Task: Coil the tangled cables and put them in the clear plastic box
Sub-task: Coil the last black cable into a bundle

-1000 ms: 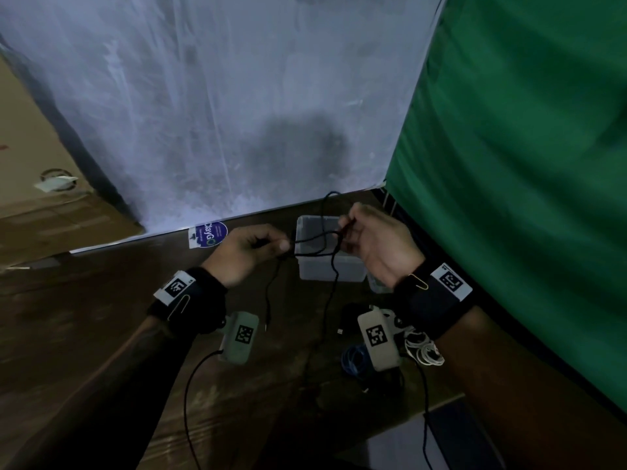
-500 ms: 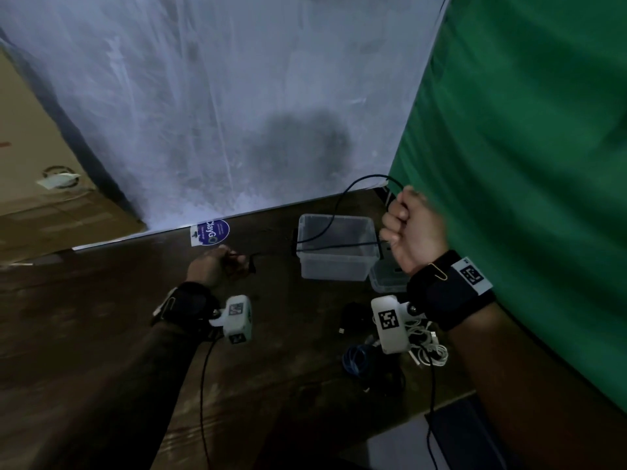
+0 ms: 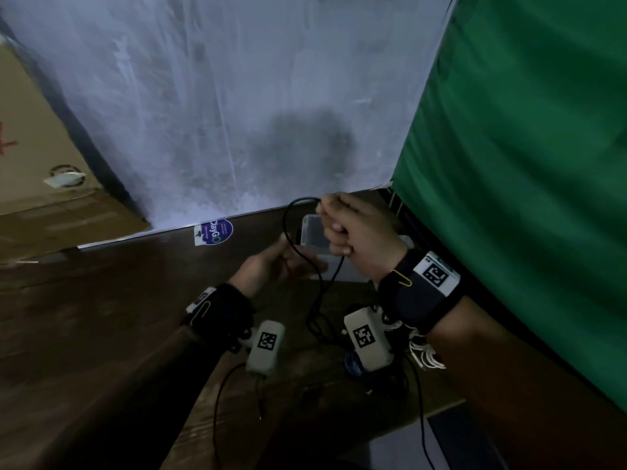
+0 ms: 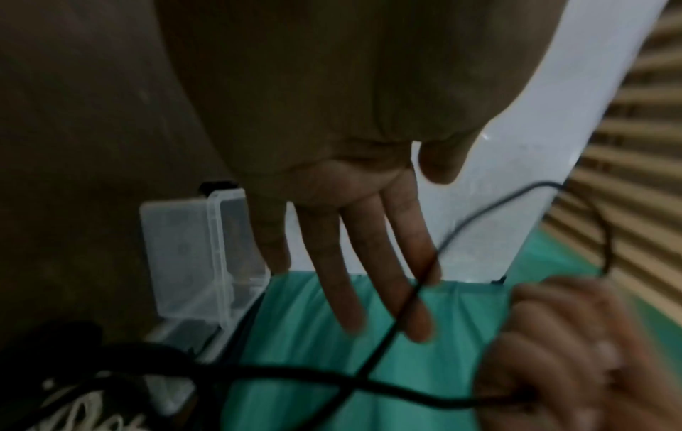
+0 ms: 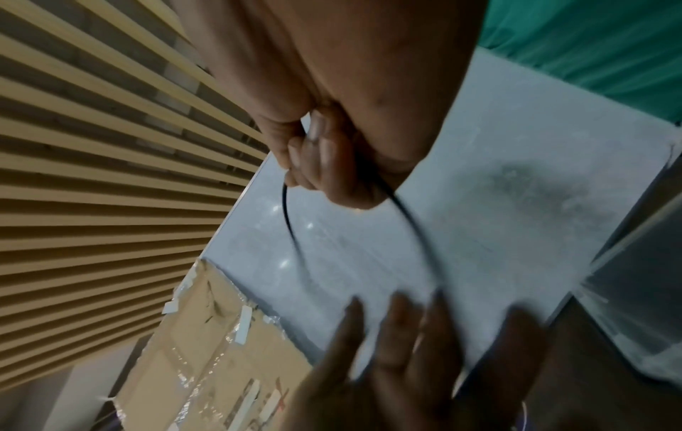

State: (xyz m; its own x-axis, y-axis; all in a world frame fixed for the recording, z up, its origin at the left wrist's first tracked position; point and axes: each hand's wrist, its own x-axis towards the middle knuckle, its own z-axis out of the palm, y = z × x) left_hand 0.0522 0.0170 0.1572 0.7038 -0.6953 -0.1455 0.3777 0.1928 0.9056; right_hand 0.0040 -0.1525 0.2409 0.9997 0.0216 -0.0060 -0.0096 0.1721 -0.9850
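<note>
Head view: right hand (image 3: 356, 235) fisted around a black cable (image 3: 288, 228), held over the clear plastic box (image 3: 314, 228), which sits on the dark wooden counter (image 3: 101, 317) near the green curtain (image 3: 526, 164). Cable loops out from the fist top, crosses the left hand (image 3: 274, 262), drops to the counter. Left-wrist view shows what the head view blurs: left hand (image 4: 350, 233) is open, fingers (image 4: 406, 277) straight, cable lying across them, not gripped. Right-wrist view confirms right-hand fingers (image 5: 317, 151) curled tight on the cable, loop hanging below. More cables on the counter near the person: blue cable (image 3: 351, 362) and white cable (image 3: 424, 351), partly hidden by the right wrist camera (image 3: 368, 337). Round sticker (image 3: 215, 231) at the white wall base; cardboard box (image 3: 34, 164) left.
</note>
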